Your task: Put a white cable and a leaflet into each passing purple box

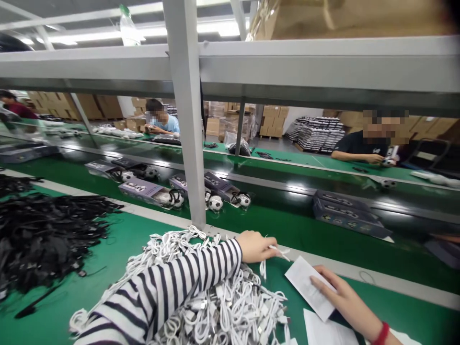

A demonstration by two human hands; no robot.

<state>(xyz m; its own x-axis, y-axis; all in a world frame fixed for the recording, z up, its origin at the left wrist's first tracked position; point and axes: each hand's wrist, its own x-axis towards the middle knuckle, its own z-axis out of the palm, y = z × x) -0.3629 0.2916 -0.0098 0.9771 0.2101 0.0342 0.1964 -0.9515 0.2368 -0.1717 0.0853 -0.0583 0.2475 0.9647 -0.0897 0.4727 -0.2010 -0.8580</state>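
My left hand [255,247], in a striped sleeve, pinches a thin white cable [278,251] above the bench edge. Below that arm lies a heap of coiled white USB cables [230,306], partly hidden by the sleeve. My right hand [345,302], with a red wristband [381,334], rests on a white paper leaflet [309,287] and holds it against the green bench top [316,258]. More white paper sheets [327,330] lie under that hand, near the lower edge of the view.
A heap of black cords [43,235] lies to the left. A grey metal upright [187,110] and shelf beam [287,67] stand ahead. Boxes with small footballs [154,194] sit on a green belt [287,230]. Co-workers [161,120] sit beyond, before stacked cartons [273,120].
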